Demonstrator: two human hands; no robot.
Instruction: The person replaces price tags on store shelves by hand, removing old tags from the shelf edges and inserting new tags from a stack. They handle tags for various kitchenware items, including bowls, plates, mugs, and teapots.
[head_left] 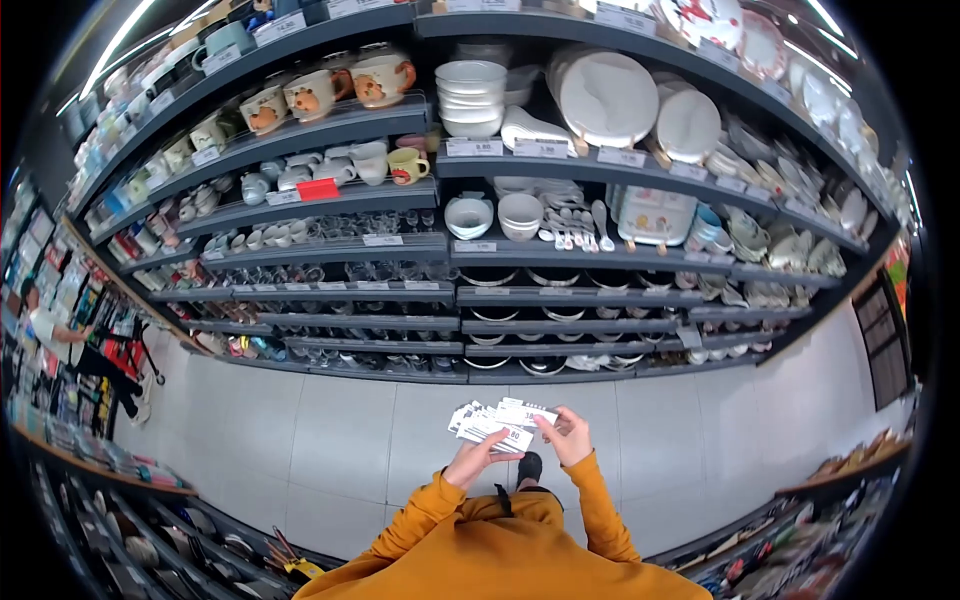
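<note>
Cards (fanned) run lengthwise roughly left to right.

The cards in my fingers were paper, my sleeve matt cloth, the floor smooth, the round plate glossy, probably ceramic.

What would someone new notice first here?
Probably the spread of white printed cards in the left hand, low in the middle, with the right hand pinching one. Next perhaps comes the orange top at the bottom, then the big white plate standing high on the shelves, right of centre.
</note>
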